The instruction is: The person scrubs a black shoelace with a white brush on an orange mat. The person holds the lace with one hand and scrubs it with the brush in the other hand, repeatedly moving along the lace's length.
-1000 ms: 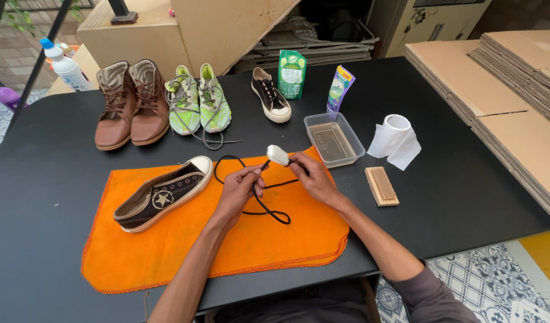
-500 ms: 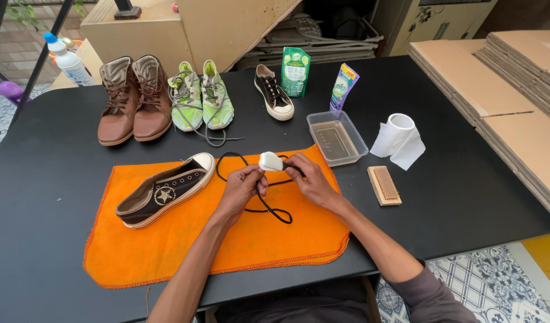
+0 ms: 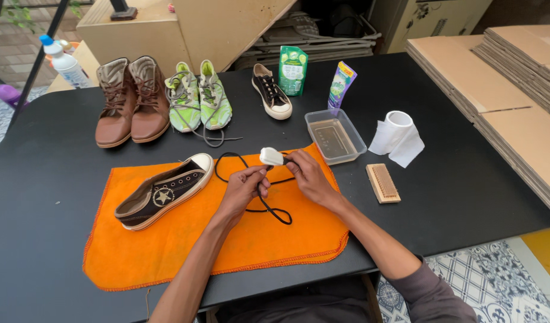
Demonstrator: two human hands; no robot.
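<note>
Both hands have drifted slightly left over the orange cloth [image 3: 167, 251]; left hand [image 3: 242, 188] still pinches the black shoelace [image 3: 269, 209]; right hand [image 3: 308, 176] grips a small white brush [image 3: 271, 157] against it.

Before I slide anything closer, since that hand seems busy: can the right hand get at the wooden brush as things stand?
Probably yes. The brush lies on bare table just to the right of the right hand, with nothing between them. But that hand pinches a black shoelace and a small white piece, so it would have to let go first.
</note>
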